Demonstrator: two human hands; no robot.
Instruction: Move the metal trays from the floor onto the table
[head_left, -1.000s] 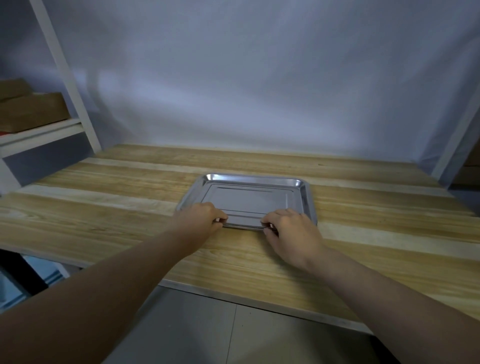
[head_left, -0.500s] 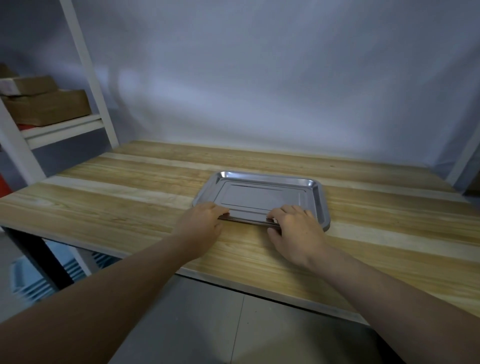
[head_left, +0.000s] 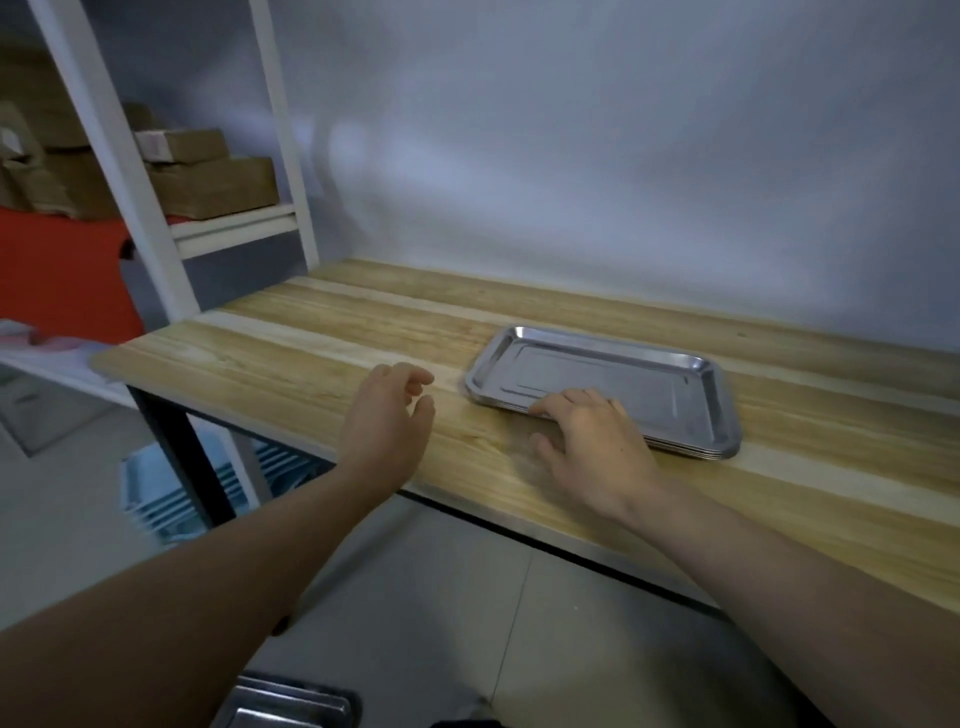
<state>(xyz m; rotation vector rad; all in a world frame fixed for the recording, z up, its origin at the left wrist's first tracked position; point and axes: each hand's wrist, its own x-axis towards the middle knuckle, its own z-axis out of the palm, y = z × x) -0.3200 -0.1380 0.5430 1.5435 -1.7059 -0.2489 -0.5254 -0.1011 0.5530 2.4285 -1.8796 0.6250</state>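
Stack of metal trays (head_left: 613, 384) lying flat on the wooden surface (head_left: 322, 364). Left hand (head_left: 387, 415) now off the near rim it gripped half a second ago, hovering beside it, loosely spread, empty. Right hand (head_left: 592, 441) still resting relaxed fingers on that rim. More trays (head_left: 291, 706) below on the floor (head_left: 467, 623).
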